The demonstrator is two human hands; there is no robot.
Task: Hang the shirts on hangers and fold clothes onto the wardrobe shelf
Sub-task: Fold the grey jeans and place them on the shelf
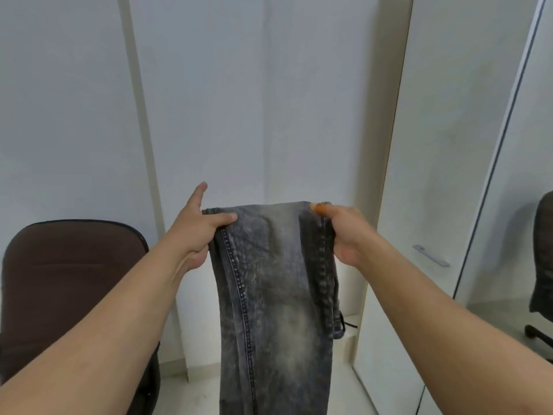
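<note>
1. White wardrobe panels (269, 100) fill the background, with an open wardrobe door (434, 145) at the right carrying a small grey handle (431, 255). A brown office chair (68, 283) stands at the lower left. No surface carries the garment; it hangs free in the air.

2. Step in hand, as I judge it: folding. I hold a pair of grey washed jeans (275, 295) up in front of me, apparently doubled lengthwise, with the top edge level and the rest hanging straight down out of view.

3. State of my left hand (194, 232): it grips the left top corner of the jeans, thumb laid across the near face of the cloth, index finger pointing up and free of the fabric.

4. State of my right hand (344, 232): it pinches the right top corner, thumb on the top edge, remaining fingers curled round the bunched seam behind.

5. Position of the jeans: between both hands, touching each, in front of the wardrobe panels and right of the chair.

6. Next move, as I judge it: fold the hanging length up toward the top edge, keeping both corners aligned, then carry the folded jeans to the wardrobe shelf. The shelf is not visible.

7. Caution: the denim looks heavy, so a loose pinch may let one corner slip.
</note>
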